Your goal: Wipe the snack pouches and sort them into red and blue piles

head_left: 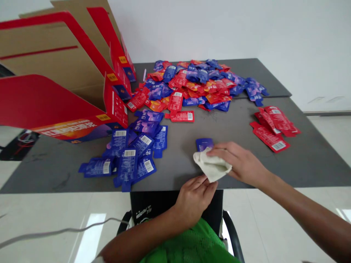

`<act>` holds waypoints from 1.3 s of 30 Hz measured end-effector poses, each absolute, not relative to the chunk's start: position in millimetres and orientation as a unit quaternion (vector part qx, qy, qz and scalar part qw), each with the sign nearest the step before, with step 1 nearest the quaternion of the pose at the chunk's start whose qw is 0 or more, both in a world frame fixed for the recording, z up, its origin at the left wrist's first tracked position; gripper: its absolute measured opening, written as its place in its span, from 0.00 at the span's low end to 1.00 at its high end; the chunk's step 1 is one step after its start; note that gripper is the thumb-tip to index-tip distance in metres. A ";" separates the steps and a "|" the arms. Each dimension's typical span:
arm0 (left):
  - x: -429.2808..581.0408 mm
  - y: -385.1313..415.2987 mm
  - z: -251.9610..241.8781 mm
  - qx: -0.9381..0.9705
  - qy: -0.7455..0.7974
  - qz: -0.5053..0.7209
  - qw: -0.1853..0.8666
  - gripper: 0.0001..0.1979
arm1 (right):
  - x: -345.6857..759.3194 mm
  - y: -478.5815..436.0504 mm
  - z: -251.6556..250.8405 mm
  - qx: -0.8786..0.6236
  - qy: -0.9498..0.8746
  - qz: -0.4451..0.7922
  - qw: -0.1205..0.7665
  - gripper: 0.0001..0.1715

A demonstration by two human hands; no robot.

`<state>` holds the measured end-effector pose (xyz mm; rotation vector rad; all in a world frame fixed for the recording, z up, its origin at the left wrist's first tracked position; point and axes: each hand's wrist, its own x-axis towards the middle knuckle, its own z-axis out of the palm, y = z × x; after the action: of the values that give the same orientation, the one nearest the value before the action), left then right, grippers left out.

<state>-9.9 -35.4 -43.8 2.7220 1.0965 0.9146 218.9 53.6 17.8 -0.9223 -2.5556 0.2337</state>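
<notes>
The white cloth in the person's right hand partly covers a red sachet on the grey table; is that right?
No: the head view shows a blue sachet, not red, partly under the white cloth in the right hand, on the grey table.

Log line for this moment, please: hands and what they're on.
right hand: holds crumpled off-white cloth | left hand: beside cloth | nearest: blue rectangular sachet, partly under cloth | beyond: loose red sachets on dark grey table

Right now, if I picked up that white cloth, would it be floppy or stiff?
Probably floppy: the white cloth bunches into soft folds under the right hand. It likely feels light too, and would probably droop instead of keeping its shape. Its edge overlaps a blue sachet without seeming to press it down.
</notes>
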 end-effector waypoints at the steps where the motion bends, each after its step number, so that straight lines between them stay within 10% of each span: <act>1: -9.8 -34.6 -42.4 0.884 0.359 0.297 0.038 0.11 | 218.8 44.0 12.8 -0.318 -0.924 0.098 0.188 0.24; 12: -9.9 -39.0 -49.9 0.889 0.357 0.286 0.010 0.13 | 201.4 148.7 -14.7 -0.400 -0.896 0.041 0.186 0.23; 21: -2.6 12.5 -8.1 0.855 0.450 0.230 0.115 0.13 | 244.4 74.0 10.0 -0.547 -0.717 -0.011 0.431 0.20; 30: 25.2 61.6 -8.0 0.789 0.594 0.140 0.073 0.39 | 268.5 22.4 -21.3 -0.679 -0.514 0.115 0.512 0.28; 39: 8.7 113.8 5.4 0.760 0.547 0.148 0.319 0.49 | 270.8 26.9 -16.6 -0.669 -0.521 0.152 0.508 0.30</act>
<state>8.7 113.8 5.4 1.9974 1.4377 0.3883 270.8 26.9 -16.6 -1.6130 -1.2547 0.3658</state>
